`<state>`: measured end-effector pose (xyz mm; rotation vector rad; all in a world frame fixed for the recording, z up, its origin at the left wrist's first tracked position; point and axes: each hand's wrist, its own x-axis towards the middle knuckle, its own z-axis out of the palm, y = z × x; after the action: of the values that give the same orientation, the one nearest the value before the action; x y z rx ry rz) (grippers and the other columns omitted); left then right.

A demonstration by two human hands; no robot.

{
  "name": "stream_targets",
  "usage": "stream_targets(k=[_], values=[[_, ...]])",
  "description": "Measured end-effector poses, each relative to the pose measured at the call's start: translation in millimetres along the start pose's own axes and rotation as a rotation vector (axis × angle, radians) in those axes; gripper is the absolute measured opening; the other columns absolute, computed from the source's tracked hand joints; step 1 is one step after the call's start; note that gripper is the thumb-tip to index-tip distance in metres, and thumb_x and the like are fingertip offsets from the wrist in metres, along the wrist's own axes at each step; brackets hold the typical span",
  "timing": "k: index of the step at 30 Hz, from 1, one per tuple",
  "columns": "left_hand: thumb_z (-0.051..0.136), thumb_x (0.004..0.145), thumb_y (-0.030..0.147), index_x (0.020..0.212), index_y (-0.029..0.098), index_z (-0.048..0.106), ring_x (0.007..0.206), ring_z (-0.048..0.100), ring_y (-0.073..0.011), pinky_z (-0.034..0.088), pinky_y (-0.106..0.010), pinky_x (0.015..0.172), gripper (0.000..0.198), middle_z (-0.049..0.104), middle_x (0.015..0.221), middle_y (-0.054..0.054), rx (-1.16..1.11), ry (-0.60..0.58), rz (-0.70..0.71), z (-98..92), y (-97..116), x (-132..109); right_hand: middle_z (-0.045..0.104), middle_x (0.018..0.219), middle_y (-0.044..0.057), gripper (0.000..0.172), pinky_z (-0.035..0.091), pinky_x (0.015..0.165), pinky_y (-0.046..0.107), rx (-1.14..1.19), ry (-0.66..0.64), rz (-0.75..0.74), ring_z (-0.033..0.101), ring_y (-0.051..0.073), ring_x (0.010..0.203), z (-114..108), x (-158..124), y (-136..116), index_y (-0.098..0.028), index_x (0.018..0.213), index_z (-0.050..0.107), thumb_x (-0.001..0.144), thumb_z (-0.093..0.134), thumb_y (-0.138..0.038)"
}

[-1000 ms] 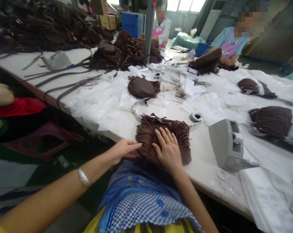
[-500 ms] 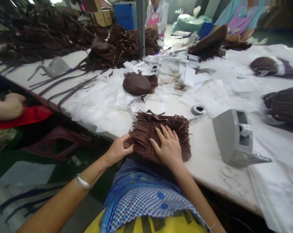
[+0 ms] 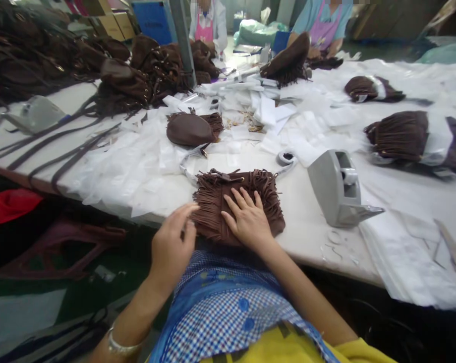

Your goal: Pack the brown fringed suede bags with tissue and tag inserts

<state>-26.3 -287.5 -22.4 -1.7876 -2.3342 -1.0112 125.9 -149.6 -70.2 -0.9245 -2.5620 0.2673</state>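
Note:
A brown fringed bag [image 3: 264,189] lies at the near edge of the white table [image 3: 311,227], right in front of me. My right hand [image 3: 248,219] rests flat on its fringe with the fingers spread. My left hand [image 3: 173,244] hovers just left of the bag, raised off it, fingers loosely curled with nothing in them; the fingertips are near the bag's left edge.
A grey tape dispenser [image 3: 336,189] stands right of the bag. A second brown bag [image 3: 190,129] lies behind it among white paper sheets [image 3: 137,161]. More fringed bags [image 3: 400,136] lie at the right, a heap of bags [image 3: 137,75] at the back left. Two people work across the table.
My left hand has let go of the bag's left edge and lifted away toward me. My right hand stays flat on the fringe. The view has tilted down and shifted.

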Motion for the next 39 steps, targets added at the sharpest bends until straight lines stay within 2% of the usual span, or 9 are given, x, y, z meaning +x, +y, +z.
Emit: stream_targets(k=[5,11,14,16,19,26,30,34,39], values=[[0.053,0.094,0.021,0.112,0.022,0.067,0.116,0.060,-0.0223,0.046,-0.038,0.105,0.023,0.068,0.122,-0.005,-0.038,-0.253,0.351,30.7,13.2,-3.8,0.047,0.152,0.008,0.047,0.020,0.121,0.049,0.113,0.060,0.071,0.038,0.022,0.143,-3.2,1.2,6.5,-0.020,0.149,0.041,0.103,0.036,-0.024],[0.051,0.089,0.015,0.091,0.020,0.071,0.101,0.063,-0.0288,0.055,-0.043,0.085,0.021,0.069,0.108,-0.008,0.324,-0.173,0.082,-4.1,-52.6,-16.3,0.049,0.150,0.007,0.047,0.020,0.121,0.047,0.094,0.084,0.102,0.038,0.023,0.143,-0.5,0.1,7.2,-0.019,0.147,0.045,0.100,0.039,-0.020],[0.048,0.092,0.017,0.095,0.022,0.071,0.108,0.063,-0.0274,0.052,-0.044,0.094,0.023,0.068,0.119,-0.007,0.270,-0.033,0.062,-13.0,-39.2,-5.8,0.050,0.149,0.007,0.043,0.016,0.122,0.050,0.019,0.051,0.097,0.038,0.026,0.143,3.5,2.0,2.1,-0.019,0.140,0.055,0.099,0.042,-0.021],[0.046,0.096,0.020,0.114,0.021,0.066,0.117,0.062,-0.0218,0.048,-0.038,0.104,0.027,0.067,0.126,-0.006,0.097,-0.015,0.167,0.3,-13.8,3.5,0.049,0.150,0.008,0.043,0.016,0.122,0.052,-0.009,0.023,0.114,0.036,0.028,0.143,4.9,2.6,-0.6,-0.018,0.139,0.056,0.098,0.043,-0.022],[0.045,0.098,0.025,0.142,0.017,0.048,0.135,0.050,-0.0221,0.042,-0.039,0.112,0.045,0.057,0.143,-0.008,0.066,-0.199,0.430,35.9,12.3,8.4,0.044,0.153,0.010,0.046,0.018,0.119,0.057,-0.012,-0.046,0.155,0.034,0.030,0.145,3.4,-2.8,-1.6,-0.017,0.142,0.052,0.097,0.044,-0.022],[0.047,0.095,0.016,0.147,0.017,0.045,0.143,0.040,-0.0244,0.025,-0.046,0.121,0.052,0.042,0.154,-0.010,0.262,-0.167,0.585,72.4,-11.2,-17.8,0.060,0.139,0.009,0.038,0.019,0.120,0.055,0.080,-0.010,0.173,0.046,0.027,0.137,-27.0,-28.8,-11.2,-0.018,0.128,0.064,0.094,0.048,-0.014],[0.048,0.095,0.018,0.134,0.017,0.059,0.135,0.050,-0.0229,0.028,-0.042,0.121,0.040,0.057,0.142,-0.009,0.186,-0.064,0.566,71.8,-9.3,-14.4,0.070,0.124,0.004,0.033,0.025,0.120,0.050,0.184,0.160,0.053,0.059,0.021,0.122,-51.8,3.5,-19.7,-0.026,0.124,0.066,0.095,0.053,-0.017],[0.049,0.094,0.019,0.134,0.019,0.059,0.132,0.054,-0.0221,0.037,-0.040,0.116,0.041,0.059,0.141,-0.009,0.156,-0.135,0.614,65.4,-11.7,-2.6,0.072,0.116,0.007,0.032,0.052,0.096,0.032,0.220,0.235,0.070,0.065,0.019,0.107,-57.6,50.4,7.9,-0.022,0.121,0.068,0.098,0.048,-0.015],[0.050,0.096,0.022,0.129,0.023,0.064,0.128,0.057,-0.0178,0.024,-0.036,0.122,0.036,0.065,0.134,-0.004,0.079,-0.080,0.696,67.1,-32.1,-10.1,0.066,0.129,0.010,0.032,0.047,0.106,0.047,0.085,0.171,0.069,0.058,0.026,0.121,-41.4,38.9,48.7,-0.021,0.125,0.066,0.094,0.056,-0.018]])
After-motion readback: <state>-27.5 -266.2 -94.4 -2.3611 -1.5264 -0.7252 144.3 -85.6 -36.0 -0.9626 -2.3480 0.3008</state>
